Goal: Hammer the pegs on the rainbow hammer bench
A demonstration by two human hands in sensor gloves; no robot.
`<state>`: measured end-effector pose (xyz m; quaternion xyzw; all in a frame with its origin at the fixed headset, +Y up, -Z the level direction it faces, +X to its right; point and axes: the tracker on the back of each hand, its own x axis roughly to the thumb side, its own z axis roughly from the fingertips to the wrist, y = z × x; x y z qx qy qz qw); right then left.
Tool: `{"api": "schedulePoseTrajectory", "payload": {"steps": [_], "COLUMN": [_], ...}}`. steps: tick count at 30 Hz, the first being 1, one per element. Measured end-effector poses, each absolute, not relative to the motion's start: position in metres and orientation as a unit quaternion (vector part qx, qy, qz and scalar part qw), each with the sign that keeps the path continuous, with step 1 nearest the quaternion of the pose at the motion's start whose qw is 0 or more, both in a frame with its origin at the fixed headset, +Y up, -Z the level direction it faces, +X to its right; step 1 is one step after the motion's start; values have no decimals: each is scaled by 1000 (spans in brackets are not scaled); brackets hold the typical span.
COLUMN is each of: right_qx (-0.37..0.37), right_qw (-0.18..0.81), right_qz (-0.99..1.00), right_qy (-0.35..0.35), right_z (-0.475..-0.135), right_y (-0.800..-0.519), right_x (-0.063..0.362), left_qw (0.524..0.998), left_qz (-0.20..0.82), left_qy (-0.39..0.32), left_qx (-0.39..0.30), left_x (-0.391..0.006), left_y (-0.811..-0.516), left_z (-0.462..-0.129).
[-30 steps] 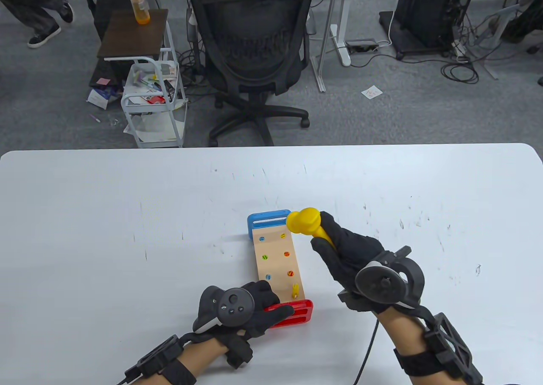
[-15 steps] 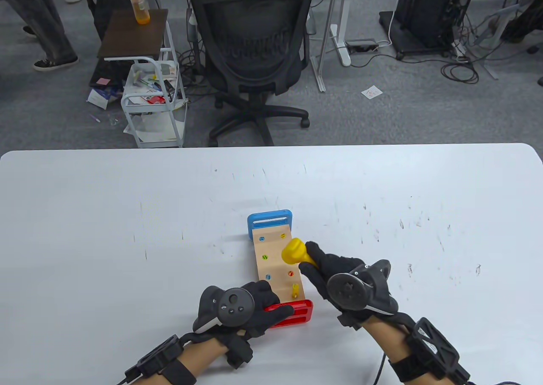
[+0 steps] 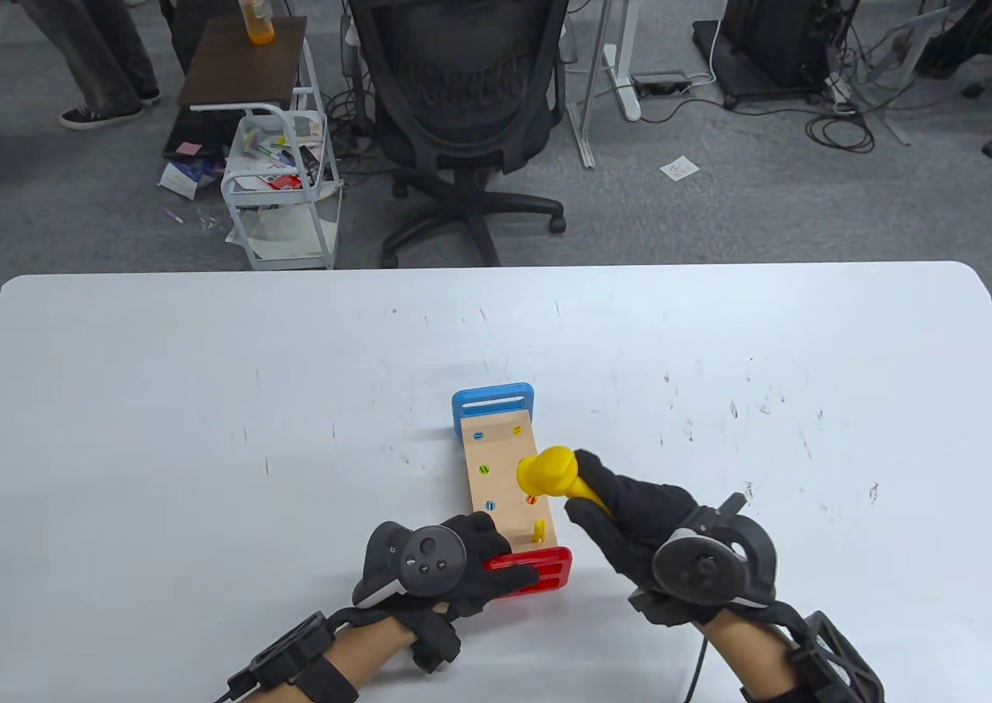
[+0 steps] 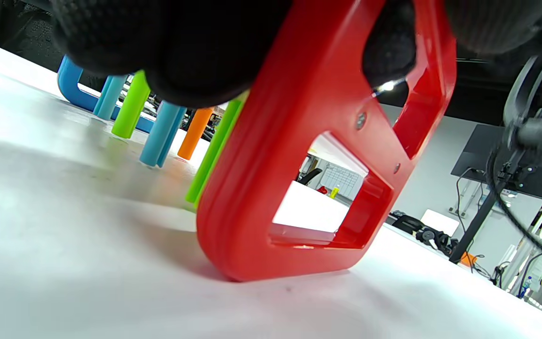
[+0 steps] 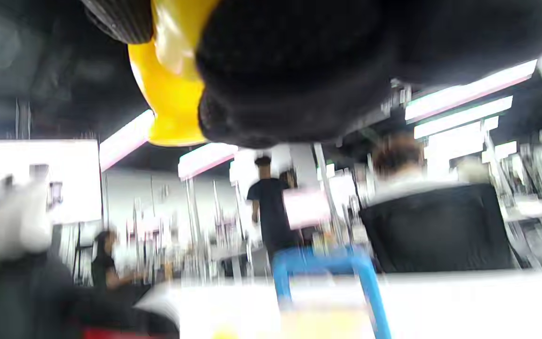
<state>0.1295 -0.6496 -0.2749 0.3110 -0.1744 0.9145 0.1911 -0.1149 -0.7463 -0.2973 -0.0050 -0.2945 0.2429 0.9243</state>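
We see the toy bench lying near the front middle of the white table, blue end away from us, red end nearest. The left hand grips that red end — fingers curled over its top bar. The right hand is wrapped round the yellow hammer, whose head hangs over the board's right side. One yellow peg stands proud; the others sit flush. No writing is readable — the note on the floor is too small.

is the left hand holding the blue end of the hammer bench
No, the left hand grips the red end piece of the bench; the blue end piece stands untouched at the far side.
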Motion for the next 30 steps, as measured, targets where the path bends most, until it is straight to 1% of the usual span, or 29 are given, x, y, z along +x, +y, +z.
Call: {"api": "schedulePoseTrajectory", "payload": {"steps": [1,2,3,4,5,6,7,9,11,14,15,17,18,19,20,21,22,23,24,25,26,27,30], "right_qx": [306,287,316,325,294,299,297,291,290,298,299,308,309,311,313,310,290,207,264,274,278,276,274], "right_qw": [125,79,148,176,157,186,199,229,244,251,252,240,230,216,188,164,100,13,98,161,177,202,245], "right_qz": [941,954,929,918,932,916,907,889,875,853,851,857,864,877,898,914,948,977,959,940,932,922,900], "right_qy": [-69,-33,-124,-141,-141,-192,-223,-269,-302,-349,-351,-337,-324,-295,-246,-203,-83,51,14,-127,-147,-180,-235], "right_z": [-280,-279,-277,-279,-276,-274,-272,-267,-262,-256,-256,-258,-261,-265,-271,-276,-286,-287,-286,-282,-283,-279,-275], "right_y": [-671,-679,-674,-670,-657,-642,-629,-606,-591,-583,-585,-598,-608,-621,-641,-653,-671,-679,-680,-672,-666,-650,-622], "right_x": [121,123,125,122,128,131,135,142,147,149,149,144,141,136,130,125,116,120,120,121,122,126,133], "left_qw": [924,925,924,924,924,924,924,924,924,924,924,924,924,924,924,924,924,924,924,924,924,924,924], "left_qz": [242,241,241,241,242,242,242,241,241,241,241,241,241,241,241,242,242,241,241,241,242,242,242], "left_qy": [-295,-295,-296,-296,-296,-296,-296,-296,-296,-297,-297,-297,-297,-297,-297,-297,-296,-296,-297,-297,-297,-297,-297], "left_qx": [-4,-4,-4,-4,-5,-4,-4,-4,-4,-4,-4,-4,-4,-5,-5,-4,-4,-5,-4,-4,-4,-4,-4], "left_x": [-115,-115,-115,-115,-115,-115,-115,-115,-115,-114,-114,-114,-114,-114,-114,-114,-114,-114,-114,-114,-114,-114,-114], "left_y": [-746,-747,-746,-746,-746,-746,-746,-746,-746,-746,-746,-747,-747,-747,-747,-747,-747,-747,-747,-746,-746,-746,-746], "left_z": [-297,-297,-297,-297,-297,-297,-297,-297,-297,-297,-297,-297,-297,-297,-297,-297,-297,-297,-297,-297,-297,-297,-297]}}
